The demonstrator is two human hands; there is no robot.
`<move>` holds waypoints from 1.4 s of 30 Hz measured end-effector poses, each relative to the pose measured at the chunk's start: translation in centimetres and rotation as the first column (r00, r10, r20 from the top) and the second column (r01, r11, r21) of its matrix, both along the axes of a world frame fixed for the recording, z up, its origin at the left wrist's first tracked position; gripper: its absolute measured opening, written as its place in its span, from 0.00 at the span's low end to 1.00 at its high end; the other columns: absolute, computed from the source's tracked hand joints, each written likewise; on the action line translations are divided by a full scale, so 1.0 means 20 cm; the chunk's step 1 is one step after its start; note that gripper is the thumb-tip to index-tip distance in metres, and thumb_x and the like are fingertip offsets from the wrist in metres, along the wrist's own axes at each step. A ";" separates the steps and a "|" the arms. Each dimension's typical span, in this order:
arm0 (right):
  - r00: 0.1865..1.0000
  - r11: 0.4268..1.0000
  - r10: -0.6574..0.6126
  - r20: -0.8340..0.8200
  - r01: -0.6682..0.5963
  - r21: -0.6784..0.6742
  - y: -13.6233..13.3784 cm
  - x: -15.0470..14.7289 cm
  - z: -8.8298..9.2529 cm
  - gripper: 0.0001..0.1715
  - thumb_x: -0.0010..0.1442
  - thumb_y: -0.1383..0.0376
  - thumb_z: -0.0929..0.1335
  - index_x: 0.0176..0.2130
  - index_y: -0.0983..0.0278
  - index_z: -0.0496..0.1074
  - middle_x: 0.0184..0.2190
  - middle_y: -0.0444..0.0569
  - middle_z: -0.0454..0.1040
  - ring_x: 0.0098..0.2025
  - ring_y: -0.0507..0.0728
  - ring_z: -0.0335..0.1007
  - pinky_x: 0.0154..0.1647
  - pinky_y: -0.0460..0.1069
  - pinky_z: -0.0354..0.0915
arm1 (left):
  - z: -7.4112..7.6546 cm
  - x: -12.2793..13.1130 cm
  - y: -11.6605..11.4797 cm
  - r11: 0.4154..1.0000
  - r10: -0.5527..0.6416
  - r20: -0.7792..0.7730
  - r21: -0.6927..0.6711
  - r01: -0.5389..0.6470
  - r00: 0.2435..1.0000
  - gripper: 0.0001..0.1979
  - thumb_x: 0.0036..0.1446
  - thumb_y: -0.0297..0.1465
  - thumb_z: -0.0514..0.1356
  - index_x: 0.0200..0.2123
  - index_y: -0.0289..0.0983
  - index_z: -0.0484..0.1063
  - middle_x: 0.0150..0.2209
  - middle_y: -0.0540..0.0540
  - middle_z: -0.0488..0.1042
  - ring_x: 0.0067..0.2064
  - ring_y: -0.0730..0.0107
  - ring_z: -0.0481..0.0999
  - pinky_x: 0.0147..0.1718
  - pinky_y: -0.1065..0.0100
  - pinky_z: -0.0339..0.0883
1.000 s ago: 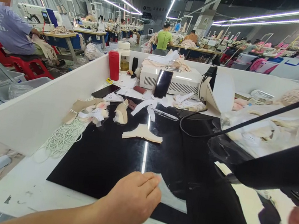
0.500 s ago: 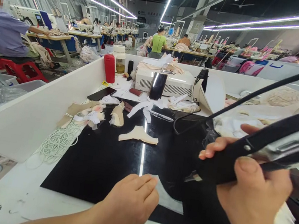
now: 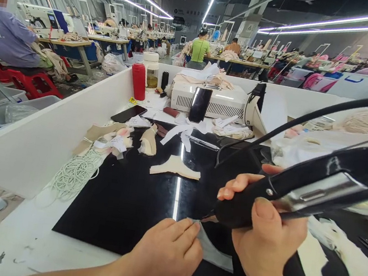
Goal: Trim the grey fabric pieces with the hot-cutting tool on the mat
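Head view, two hands at work! The left hand (image 3: pixel 168 253) has its fingers curled and bunched over the left end of one sheer, pale-grey fabric piece (image 3: pixel 218 254) — pinching or pressing, I cannot tell. That piece lies on the glossy black mat (image 3: pixel 115 206), curved edge up, tapering to a squared tip on the right. The right hand (image 3: pixel 269 236) is wrapped firmly round one corded hand tool (image 3: pixel 316 175), smooth black casing with a shiny metal lever, its tip just beside the left fingertips. Beyond sits one winged, cream layered panel (image 3: pixel 175 167); further back, two phones — one propped upright (image 3: pixel 200 105), one flat (image 3: pixel 128 114) — and one slim clear pen (image 3: pixel 204 144).
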State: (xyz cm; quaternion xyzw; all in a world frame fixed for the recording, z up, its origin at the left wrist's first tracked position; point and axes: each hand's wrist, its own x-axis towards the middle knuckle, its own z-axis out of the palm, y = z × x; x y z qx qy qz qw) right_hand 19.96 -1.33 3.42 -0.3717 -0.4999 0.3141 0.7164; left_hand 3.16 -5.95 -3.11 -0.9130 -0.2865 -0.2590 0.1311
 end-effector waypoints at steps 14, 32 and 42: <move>0.983 0.996 0.093 -0.159 -0.089 0.030 0.01 -0.05 0.01 0.26 0.61 0.52 0.79 0.54 0.54 0.72 0.33 0.39 0.76 0.29 0.53 0.74 0.30 0.50 0.74 | -0.02 -0.01 0.00 0.999 0.015 -0.018 0.044 -0.014 1.000 0.14 0.74 0.22 0.52 0.44 0.34 0.78 0.53 0.44 0.85 0.54 0.64 0.83 0.44 0.65 0.74; 0.975 0.992 0.130 -0.180 -0.128 0.022 0.01 -0.08 0.01 0.27 0.60 0.51 0.79 0.53 0.54 0.72 0.33 0.39 0.76 0.30 0.53 0.74 0.32 0.50 0.73 | 0.00 -0.01 -0.01 0.997 0.039 -0.001 0.072 -0.039 0.999 0.12 0.76 0.26 0.54 0.45 0.34 0.79 0.51 0.45 0.85 0.51 0.65 0.81 0.48 0.65 0.72; 0.975 0.990 0.141 -0.169 -0.138 0.026 0.02 -0.11 -0.01 0.24 0.62 0.52 0.79 0.53 0.54 0.72 0.32 0.38 0.77 0.29 0.53 0.73 0.34 0.52 0.73 | -0.01 0.00 -0.01 0.998 0.033 -0.001 0.048 -0.033 0.999 0.11 0.75 0.25 0.54 0.45 0.33 0.78 0.50 0.44 0.84 0.48 0.65 0.80 0.44 0.65 0.71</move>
